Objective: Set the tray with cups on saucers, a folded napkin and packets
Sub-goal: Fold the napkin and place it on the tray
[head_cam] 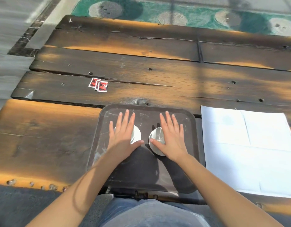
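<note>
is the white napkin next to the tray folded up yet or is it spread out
Spread out. The napkin lies flat and open on the table right of the tray, crease lines showing, with neither hand touching it.

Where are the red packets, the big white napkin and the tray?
packets [98, 85]: head view, on the middle red packet of the pile.
napkin [249, 149]: head view, on its flat white middle.
tray [193, 128]: head view, on its right rim.

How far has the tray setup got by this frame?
Early stage. Two white round dishes, saucers or cups, sit on the dark tray, the left hand and right hand open flat over them. The red packets and unfolded white napkin still lie on the table, off the tray.
</note>
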